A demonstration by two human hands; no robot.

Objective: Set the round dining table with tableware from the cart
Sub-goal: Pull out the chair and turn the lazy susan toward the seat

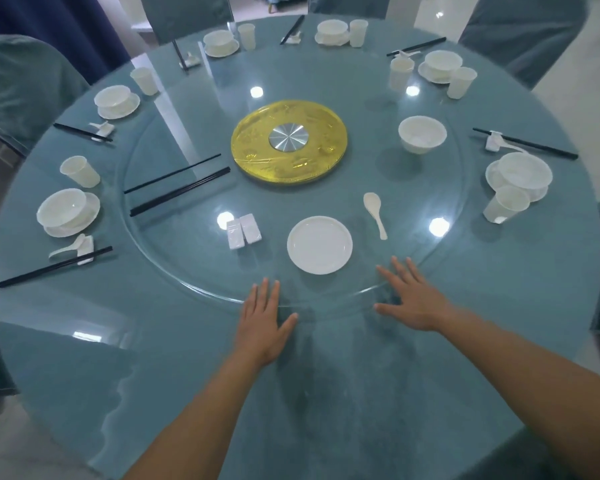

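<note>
1. The left hand [262, 315] lay flat at the near edge of the glass turntable [174, 271], fingers straight and spread, gripping nothing.
2. The right hand [411, 299] did likewise further along that near rim, palm down, fingers straight and empty; whether either palm actually pressed the glass was hard to tell.
3. A white plate [319, 244] sat on the turntable just beyond the hands, a white spoon [374, 213] to its right and two white chopstick rests [244, 231] to its left.
4. Loose black chopsticks [179, 192] lay on the turntable's left side; a lone bowl [422, 134] stood at its right.
5. Bowls, cups and chopsticks ringed the round table [84, 341] along its left, far and right edges.
</note>
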